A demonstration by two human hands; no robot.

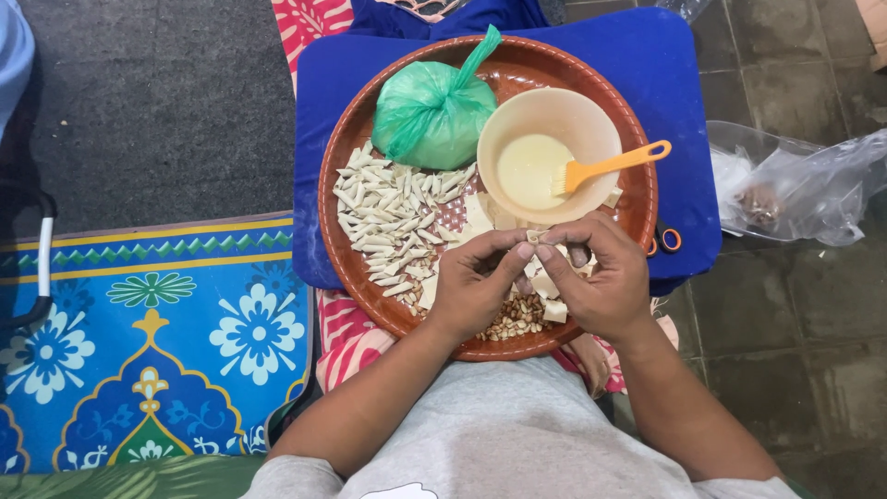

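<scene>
Two hands meet over the lower right part of the round brown tray (344, 166). The left hand (473, 282) and right hand (596, 277) pinch one small pale dough wrapper (533, 237) between thumb and fingertips, equally near, just above the peanuts (513, 322). Its long axis cannot be told; fingers hide most of it. Rolled pieces (383, 222) lie left, a bowl (547, 152) with orange brush (614, 164) above.

Glossy brown plastic tray (344, 242), crinkly green plastic bag (430, 113).
</scene>
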